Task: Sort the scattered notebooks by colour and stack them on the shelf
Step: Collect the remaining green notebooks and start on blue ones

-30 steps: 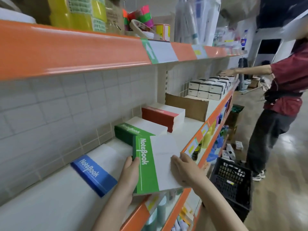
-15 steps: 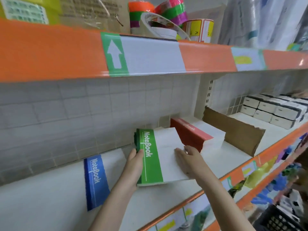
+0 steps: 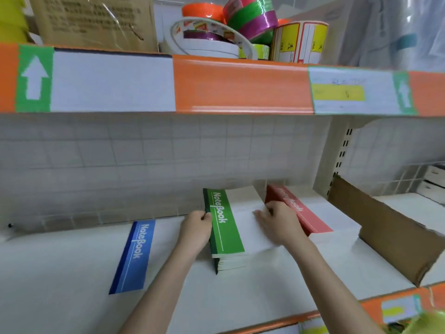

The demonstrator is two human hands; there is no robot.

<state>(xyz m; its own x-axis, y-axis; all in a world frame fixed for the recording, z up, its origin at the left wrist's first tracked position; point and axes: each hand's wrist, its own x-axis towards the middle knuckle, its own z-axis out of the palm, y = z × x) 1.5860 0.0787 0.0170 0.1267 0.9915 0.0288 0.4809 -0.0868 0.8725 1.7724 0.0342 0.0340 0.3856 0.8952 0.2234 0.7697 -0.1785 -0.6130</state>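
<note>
On the white shelf (image 3: 60,273) under the orange-edged upper shelf (image 3: 240,85): flat at the left, a single blue-banded white notebook (image 3: 133,256), apart from the rest. Just right of it, left hand (image 3: 196,227), fingers curled against the spine edge of the green-banded notebook stack (image 3: 226,235), gripping its top notebook. On the stack's white cover, right hand (image 3: 277,221), fingers bent, pressing down; full grip unclear. Touching that hand's far side, red-banded notebook stack (image 3: 310,218). Farthest right, a tilted brown cardboard divider (image 3: 385,227). Above, coloured tape rolls (image 3: 240,20).
</note>
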